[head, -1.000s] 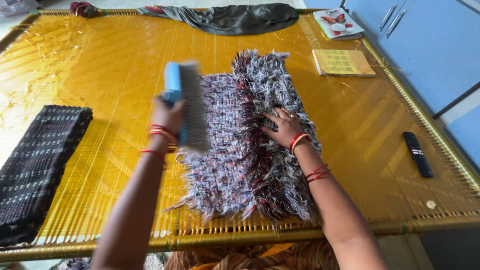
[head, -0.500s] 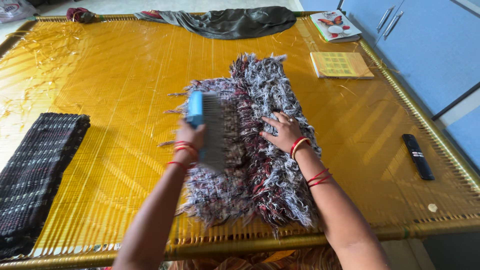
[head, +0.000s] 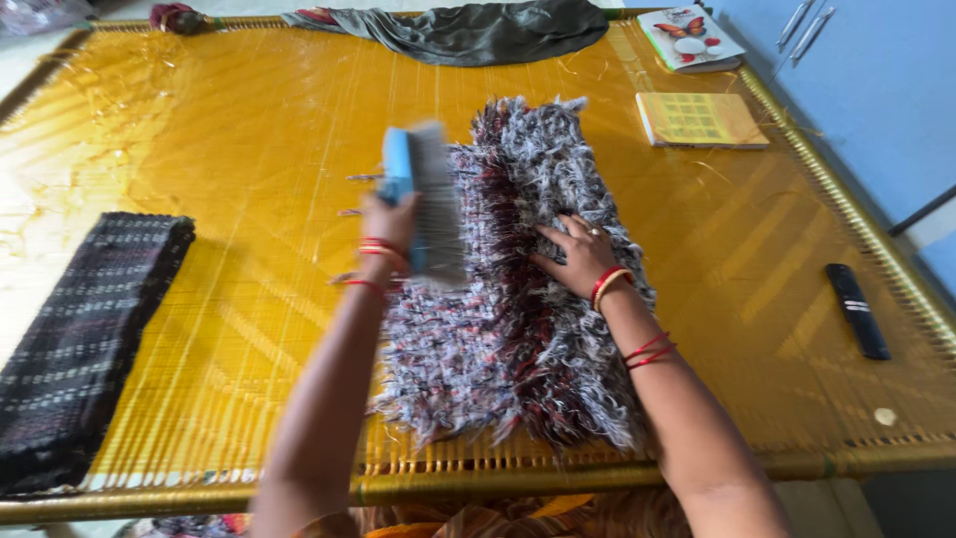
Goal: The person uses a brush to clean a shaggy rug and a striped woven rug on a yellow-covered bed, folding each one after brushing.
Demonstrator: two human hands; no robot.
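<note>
A shaggy grey, white and red mat [head: 518, 329] lies folded lengthwise on a yellow woven cot [head: 229, 139]. My left hand [head: 390, 227] grips a blue brush [head: 423, 194] with grey bristles, held over the mat's flat left half; the brush is motion-blurred. My right hand [head: 576, 254] presses flat, fingers spread, on the fluffy folded half of the mat. Both wrists wear red bangles and threads.
A dark woven mat [head: 85, 334] lies folded at the cot's left edge. Grey cloth [head: 468, 30] is bunched at the far edge. Two books [head: 702, 118] lie at the far right, a black remote [head: 858, 309] near the right rail. Blue cabinets [head: 876, 80] stand beyond.
My left hand swept the brush from the mat's left edge onto it, then up toward its far end. My right hand stayed pressed on the mat.
</note>
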